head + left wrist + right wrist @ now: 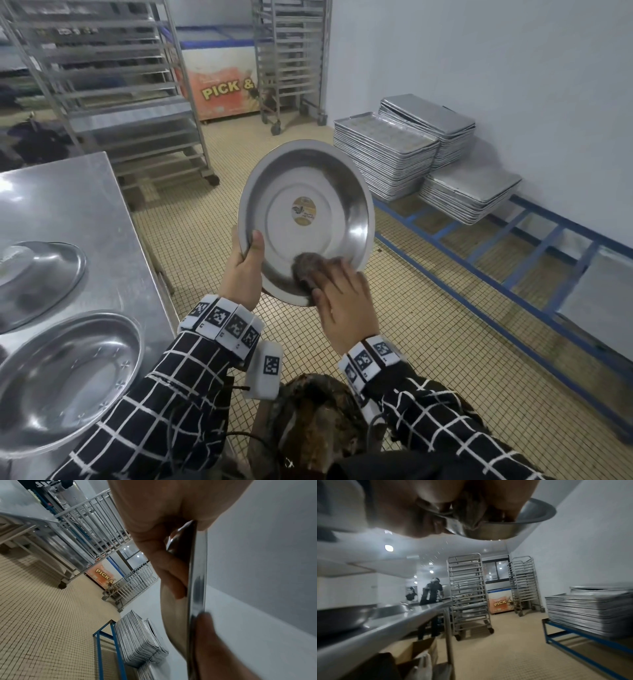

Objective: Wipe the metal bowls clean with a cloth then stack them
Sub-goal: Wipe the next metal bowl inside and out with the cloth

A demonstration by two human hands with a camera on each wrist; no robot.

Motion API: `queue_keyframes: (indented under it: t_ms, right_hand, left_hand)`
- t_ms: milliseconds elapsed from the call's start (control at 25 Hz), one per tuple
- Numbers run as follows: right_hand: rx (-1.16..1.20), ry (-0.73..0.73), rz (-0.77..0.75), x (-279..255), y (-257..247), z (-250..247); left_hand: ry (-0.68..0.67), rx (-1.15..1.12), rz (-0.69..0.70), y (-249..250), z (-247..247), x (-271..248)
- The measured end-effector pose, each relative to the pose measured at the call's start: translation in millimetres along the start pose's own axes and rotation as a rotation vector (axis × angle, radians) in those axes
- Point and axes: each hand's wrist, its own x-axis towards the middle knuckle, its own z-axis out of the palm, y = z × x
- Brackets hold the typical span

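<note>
I hold a wide metal bowl (305, 219) tilted up in front of me, its inside facing me, a round gold sticker at its centre. My left hand (245, 267) grips its left rim, thumb on the inside, fingers behind. My right hand (339, 301) presses a dark brown cloth (308, 269) against the lower inside wall of the bowl. In the left wrist view the bowl (197, 588) shows edge-on between thumb and fingers. In the right wrist view the cloth (469, 511) is bunched under my fingers on the bowl (501, 530). Two more metal bowls (65, 380) (37, 277) lie on the steel table.
The steel table (85, 205) runs along my left. Stacks of baking trays (387, 157) sit on a blue frame (513, 260) by the right wall. Wheeled tray racks (130, 85) and a chest freezer (222, 85) stand behind. The floor is tiled. A person (431, 592) stands far back.
</note>
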Motion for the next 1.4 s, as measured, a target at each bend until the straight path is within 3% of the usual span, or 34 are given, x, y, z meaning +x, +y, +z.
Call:
queue_keyframes:
  t_ms: [80,240,360,560,680,760,880,960,1040,1120,1200,1320,1400]
  right_hand:
    - [-0.022,0.023,0.188,8,21,-6]
    - [0.079,-0.031,0.387,33,37,-17]
    - [0.478,0.203,0.558,43,52,-27]
    - [0.623,0.143,0.693,46,64,-40]
    - [0.705,0.217,0.751,41,52,-39]
    - [0.811,0.285,0.8,36,36,-39]
    - [0.935,0.353,0.776,26,12,-38]
    - [0.989,0.308,0.732,20,8,-36]
    - [0.989,0.168,0.711,17,9,-39]
    - [0.81,0.021,0.697,12,9,-44]
    - [0.581,0.014,0.664,8,9,-45]
    - [0.574,0.077,0.542,12,-5,-45]
    - [0.586,0.04,0.388,18,-25,-39]
  left_hand:
    - [-0.018,-0.015,0.017,-5,-2,1]
    - [-0.081,0.047,0.025,-14,2,-4]
    - [-0.115,0.073,-0.009,-15,-2,-5]
    - [-0.035,0.089,-0.107,-24,-17,1]
    - [0.056,0.166,-0.024,-31,-21,2]
    - [0.014,0.062,-0.043,-35,-15,-2]
    - [-0.131,-0.03,-0.142,-36,-1,-13]
    - [-0.085,-0.107,-0.225,-36,4,-14]
    - [0.006,-0.188,-0.266,-36,2,-9]
    - [0.067,-0.151,-0.251,-38,-3,-2]
    - [0.109,-0.059,-0.218,-39,-6,0]
    - [0.064,0.041,-0.154,-35,-7,-4]
    - [-0.011,0.087,-0.119,-28,-6,-7]
